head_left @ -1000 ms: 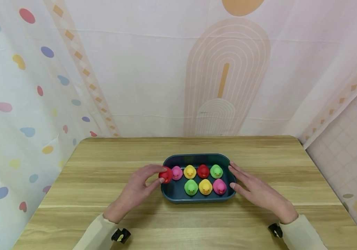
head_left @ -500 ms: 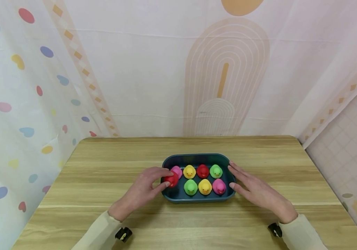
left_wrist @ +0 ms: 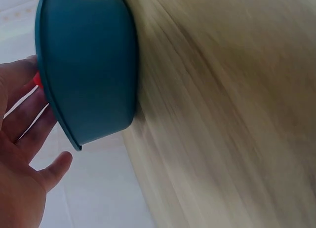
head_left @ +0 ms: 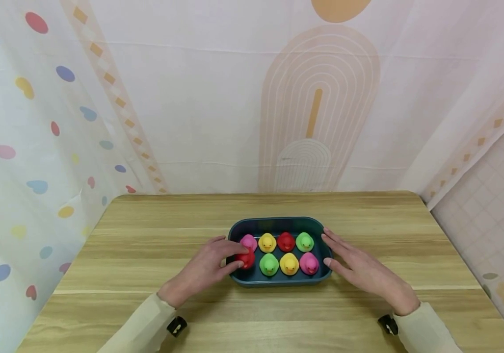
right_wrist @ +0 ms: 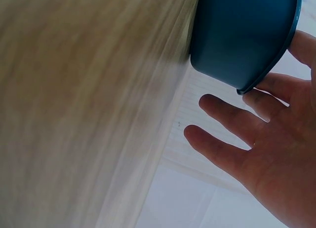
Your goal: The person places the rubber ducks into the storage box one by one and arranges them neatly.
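A dark teal oval tray (head_left: 280,283) holds two rows of small toy ducks. My left hand (head_left: 203,268) reaches over its left end and pinches a red toy duck (head_left: 248,258) between thumb and fingers, in the front-left part. Only a sliver of that duck shows past the rim in the left wrist view. Just behind it sits a pink duck (head_left: 248,242). With fingers straight and spread, my right hand (head_left: 359,267) touches the tray's right end; the right wrist view shows two of its fingers standing clear of the wall.
The back row continues with a yellow duck (head_left: 267,242), a red duck (head_left: 286,241) and a green duck (head_left: 305,241). In front are a green duck (head_left: 269,264), a yellow duck (head_left: 289,264) and a pink duck (head_left: 308,263). Beneath is a wooden table (head_left: 168,215).
My left hand has carried the red duck from above the tray's left rim rightward and toward me, down into the front-left part. My right hand has stayed at the right end.
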{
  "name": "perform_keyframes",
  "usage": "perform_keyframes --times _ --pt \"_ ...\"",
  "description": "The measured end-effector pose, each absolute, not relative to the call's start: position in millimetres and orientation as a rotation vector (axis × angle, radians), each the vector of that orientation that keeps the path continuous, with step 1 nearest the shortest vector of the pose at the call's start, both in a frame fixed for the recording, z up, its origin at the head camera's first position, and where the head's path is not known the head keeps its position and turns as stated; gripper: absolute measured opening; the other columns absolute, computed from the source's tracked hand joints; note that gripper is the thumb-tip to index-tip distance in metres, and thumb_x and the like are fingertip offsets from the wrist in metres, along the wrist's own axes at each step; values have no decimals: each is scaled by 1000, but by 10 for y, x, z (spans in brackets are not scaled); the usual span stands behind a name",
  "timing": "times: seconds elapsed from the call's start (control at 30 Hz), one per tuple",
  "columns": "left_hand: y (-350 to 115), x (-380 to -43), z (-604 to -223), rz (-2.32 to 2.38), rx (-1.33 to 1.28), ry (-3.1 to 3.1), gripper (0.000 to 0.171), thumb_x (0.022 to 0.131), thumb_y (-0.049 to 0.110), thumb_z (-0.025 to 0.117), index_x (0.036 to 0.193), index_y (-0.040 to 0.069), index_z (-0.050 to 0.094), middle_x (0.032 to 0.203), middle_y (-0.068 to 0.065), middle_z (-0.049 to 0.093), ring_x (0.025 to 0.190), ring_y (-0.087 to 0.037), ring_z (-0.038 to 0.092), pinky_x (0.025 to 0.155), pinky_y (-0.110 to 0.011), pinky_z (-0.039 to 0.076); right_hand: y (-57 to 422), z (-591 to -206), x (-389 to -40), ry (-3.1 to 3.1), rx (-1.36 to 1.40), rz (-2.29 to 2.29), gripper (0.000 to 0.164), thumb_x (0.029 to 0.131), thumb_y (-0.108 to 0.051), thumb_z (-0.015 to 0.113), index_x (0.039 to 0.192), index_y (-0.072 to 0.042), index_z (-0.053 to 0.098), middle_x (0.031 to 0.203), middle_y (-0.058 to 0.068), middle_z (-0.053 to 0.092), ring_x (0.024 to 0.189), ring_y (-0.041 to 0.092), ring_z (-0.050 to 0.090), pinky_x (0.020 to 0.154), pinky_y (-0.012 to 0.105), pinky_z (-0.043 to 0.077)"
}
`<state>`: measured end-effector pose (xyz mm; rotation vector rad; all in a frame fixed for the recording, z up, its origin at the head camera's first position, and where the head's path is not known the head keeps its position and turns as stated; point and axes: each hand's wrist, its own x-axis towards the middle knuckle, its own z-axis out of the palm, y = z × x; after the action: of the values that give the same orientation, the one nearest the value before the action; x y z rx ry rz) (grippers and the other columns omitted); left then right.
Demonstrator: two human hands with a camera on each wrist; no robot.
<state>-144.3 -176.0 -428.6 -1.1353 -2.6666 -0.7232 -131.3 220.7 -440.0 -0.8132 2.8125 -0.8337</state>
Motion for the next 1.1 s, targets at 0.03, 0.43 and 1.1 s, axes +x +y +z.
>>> perform_keyframes --times 0.03,0.43,1.1 --pt "-1757 -1451 -4293 -684 -1150 -2670 25 94 18 79 117 10 77 118 -2 76 111 -19 70 109 -61 45 2207 -4400 -1313 2812 -813 -833 64 110 -41 50 161 -6 35 170 11 25 148 39 38 114 60 37" --pt "-1688 -1519 -4290 -487 -1178 -2774 20 94 24 80 111 15 79 111 0 76 109 -19 69 108 -61 46 2203 -4415 -1319 2822 -823 -815 63 110 -41 50 161 -7 35 170 10 25 148 39 39 114 60 38" --pt "-1586 -1645 -4280 -636 -1129 -2989 15 92 22 82 106 16 79 103 4 75 91 -12 64 87 -36 56 2208 -4416 -1326 2821 -806 -826 64 110 -42 50 162 -8 35 170 9 25 148 38 38 114 61 38"
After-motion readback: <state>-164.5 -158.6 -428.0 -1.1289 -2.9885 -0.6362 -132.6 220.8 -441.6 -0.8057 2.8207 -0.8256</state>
